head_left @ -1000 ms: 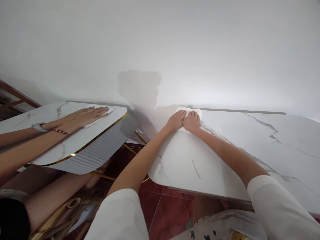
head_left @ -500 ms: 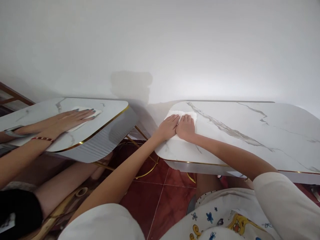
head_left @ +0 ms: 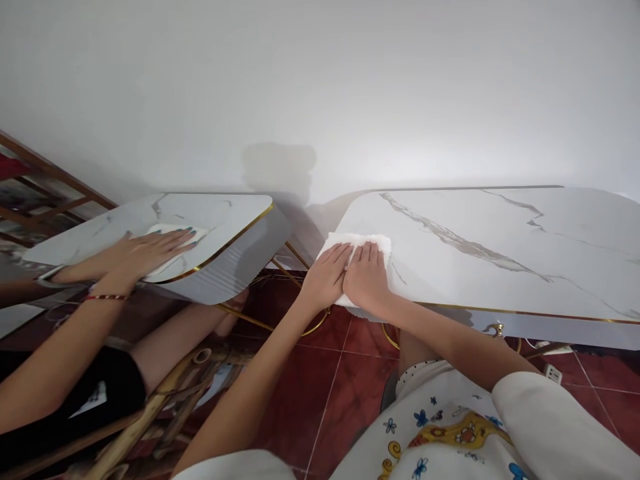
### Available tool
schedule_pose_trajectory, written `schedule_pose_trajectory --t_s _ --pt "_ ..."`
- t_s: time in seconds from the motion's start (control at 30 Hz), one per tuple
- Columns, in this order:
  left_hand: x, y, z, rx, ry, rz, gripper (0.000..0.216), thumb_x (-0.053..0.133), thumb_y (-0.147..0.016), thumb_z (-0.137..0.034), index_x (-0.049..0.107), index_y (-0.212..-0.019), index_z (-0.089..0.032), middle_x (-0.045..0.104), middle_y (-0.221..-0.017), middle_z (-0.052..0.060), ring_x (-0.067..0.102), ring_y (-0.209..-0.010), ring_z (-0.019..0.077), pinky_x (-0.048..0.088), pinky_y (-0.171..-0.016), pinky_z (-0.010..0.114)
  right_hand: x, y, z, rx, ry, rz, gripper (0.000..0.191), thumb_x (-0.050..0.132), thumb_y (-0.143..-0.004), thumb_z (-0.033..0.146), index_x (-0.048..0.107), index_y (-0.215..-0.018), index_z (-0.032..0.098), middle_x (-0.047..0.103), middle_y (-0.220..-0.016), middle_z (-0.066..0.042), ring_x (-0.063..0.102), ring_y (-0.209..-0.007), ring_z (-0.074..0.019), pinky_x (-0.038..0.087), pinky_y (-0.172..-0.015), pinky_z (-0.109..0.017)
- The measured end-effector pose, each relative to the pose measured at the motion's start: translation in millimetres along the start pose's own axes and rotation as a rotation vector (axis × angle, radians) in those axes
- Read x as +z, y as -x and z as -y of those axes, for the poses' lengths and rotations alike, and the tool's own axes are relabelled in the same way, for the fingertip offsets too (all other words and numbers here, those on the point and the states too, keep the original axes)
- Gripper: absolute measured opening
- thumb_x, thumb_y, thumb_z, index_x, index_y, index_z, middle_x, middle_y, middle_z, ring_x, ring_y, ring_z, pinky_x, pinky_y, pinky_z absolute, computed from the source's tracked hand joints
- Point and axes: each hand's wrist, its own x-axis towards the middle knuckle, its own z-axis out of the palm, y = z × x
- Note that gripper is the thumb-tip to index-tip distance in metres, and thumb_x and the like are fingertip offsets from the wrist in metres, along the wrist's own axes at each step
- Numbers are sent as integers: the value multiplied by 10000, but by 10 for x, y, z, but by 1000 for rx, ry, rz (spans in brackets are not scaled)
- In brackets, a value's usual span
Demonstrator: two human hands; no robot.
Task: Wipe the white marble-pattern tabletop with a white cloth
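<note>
Both hands are laid flat and open on a white folded cloth (head_left: 361, 241), fingers straight and close together, nothing being gripped. Left hand (head_left: 325, 277) and right hand (head_left: 367, 280) are set side by side, touching along their inner edges, with the fingertips pointed away from the body toward the wall (head_left: 320, 80).

The cloth is found at the near left corner of the marble table (head_left: 500, 267), directly beneath the palms. Only a strip of it is seen past the fingertips, and that strip runs across, roughly in line with the table's near edge. The left part of the cloth, by the rounded corner, is covered by the left hand; the right part, toward the open stretch of tabletop, is covered by the right hand, so neither hand is nearer than the other. Whether the cloth's near side hangs over the edge cannot be told, since the wrists hide it.

On a smaller marble table (head_left: 230, 212) to the left, set apart by a gap of red floor tiles (head_left: 340, 393), another person's hands (head_left: 145, 253) are pressed flat on a second cloth (head_left: 196, 233).
</note>
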Motion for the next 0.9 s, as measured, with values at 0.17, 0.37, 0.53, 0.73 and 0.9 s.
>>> schedule_pose_trajectory --t_s 0.17,0.37,0.53,0.73,0.9 --pt "-9 -81 -281 -47 -27 23 532 348 -923 -256 471 -1420 -112 495 -1482 140 429 -1398 277 341 -1189 473 -58 113 -199 -9 -5 -24 583 359 -950 177 345 -1471 -86 311 -1550 -295 264 -1465 -379 234 -1168 -517" --pt "56 -362 -352 -44 -26 84 537 323 -938 -281 475 -1413 -80 486 -1489 146 428 -1399 258 318 -1201 432 -143 -11 -400 49 11 27 594 336 -952 174 311 -1491 -74 281 -1579 -257 240 -1480 -352 225 -1184 -476" --pt "277 -911 -131 -24 25 82 537 316 -936 -274 456 -1424 -100 480 -1496 128 410 -1409 241 296 -1204 431 -179 -550 -661 103 72 60 588 321 -956 162 296 -1496 -70 278 -1581 -255 252 -1477 -348 242 -1173 -485" --pt "569 -1660 214 10 76 48 507 336 -920 -244 495 -1388 -128 531 -1452 113 451 -1371 233 322 -1184 418 -142 -1240 -1029 93 76 -29 567 321 -962 193 350 -1472 -52 346 -1557 -252 293 -1458 -324 265 -1157 -473" --pt "708 -2065 424 -23 114 53 515 350 -894 -214 519 -1373 -130 530 -1453 107 462 -1358 230 340 -1172 392 -112 -1641 -1204 102 77 -62 572 314 -955 198 359 -1457 -73 353 -1552 -255 313 -1439 -333 261 -1149 -466"
